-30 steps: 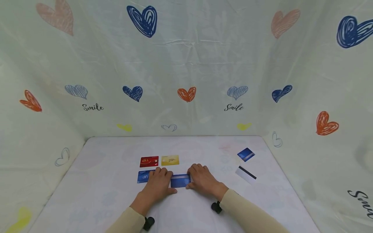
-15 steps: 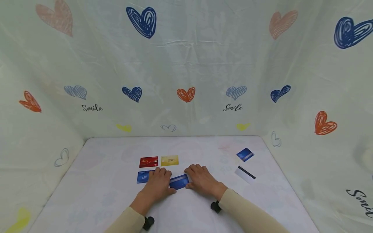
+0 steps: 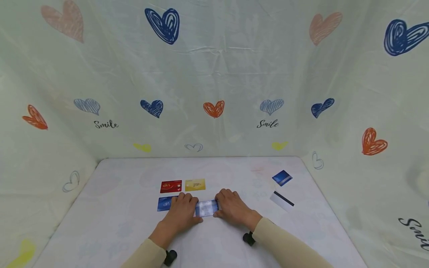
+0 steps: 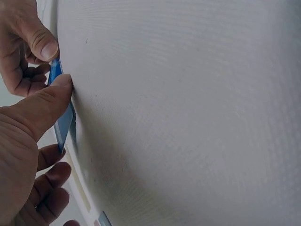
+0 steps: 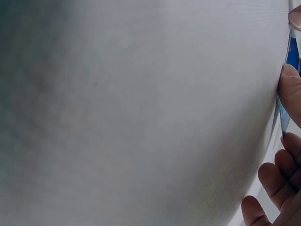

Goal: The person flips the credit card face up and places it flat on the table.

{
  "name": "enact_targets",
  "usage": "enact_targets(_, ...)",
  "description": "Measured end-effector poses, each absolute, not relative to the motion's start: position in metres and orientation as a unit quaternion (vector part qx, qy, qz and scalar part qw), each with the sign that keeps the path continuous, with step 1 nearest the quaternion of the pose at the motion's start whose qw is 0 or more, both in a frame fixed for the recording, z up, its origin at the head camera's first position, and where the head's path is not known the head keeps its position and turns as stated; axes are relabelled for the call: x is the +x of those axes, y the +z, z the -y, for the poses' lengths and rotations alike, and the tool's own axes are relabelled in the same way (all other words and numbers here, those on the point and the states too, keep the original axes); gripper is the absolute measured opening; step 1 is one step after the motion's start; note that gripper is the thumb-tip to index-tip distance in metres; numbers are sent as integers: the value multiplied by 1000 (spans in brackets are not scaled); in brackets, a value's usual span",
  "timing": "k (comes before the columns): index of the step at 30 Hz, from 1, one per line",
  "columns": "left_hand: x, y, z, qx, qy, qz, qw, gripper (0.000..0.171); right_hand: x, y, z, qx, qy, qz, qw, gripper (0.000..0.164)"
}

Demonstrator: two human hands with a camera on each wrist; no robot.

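Observation:
A blue bank card [image 3: 206, 208] is held between both hands at the middle of the table, its face washed pale by glare in the head view. My left hand [image 3: 182, 210] pinches its left end between thumb and fingers. At the opposite end, my right hand [image 3: 235, 209] grips the card the same way. The left wrist view shows the card [image 4: 65, 127] edge-on and slanted, with the left thumb across it. Mostly cut off in the right wrist view, the right hand [image 5: 288, 165] has its thumb and a fingertip on the card.
Left of centre lie a red VIP card [image 3: 171, 186], a yellow card [image 3: 195, 184] and a blue VIP card [image 3: 165, 203] partly behind the left hand. Further right are another blue card [image 3: 282, 178] and a white card with a black stripe [image 3: 283, 200]. Heart-printed curtains [image 3: 214, 67] surround the table.
The card between my hands tilted askew half a second ago, and now sits nearly level again. Its face has turned from dark blue to pale with glare. Both hands shifted only slightly.

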State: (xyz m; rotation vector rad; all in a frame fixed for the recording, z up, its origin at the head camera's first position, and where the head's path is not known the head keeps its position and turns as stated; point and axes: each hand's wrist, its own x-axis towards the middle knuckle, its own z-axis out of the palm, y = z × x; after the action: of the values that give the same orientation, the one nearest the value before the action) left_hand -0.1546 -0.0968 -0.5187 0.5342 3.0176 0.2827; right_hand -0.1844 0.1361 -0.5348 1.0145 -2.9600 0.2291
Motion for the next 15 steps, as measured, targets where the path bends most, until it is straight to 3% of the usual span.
enact_targets(15, -156, -520, 97, 192, 75, -978, -14, 74, -180, -531, -135, 323, 54, 945, 5, 61)
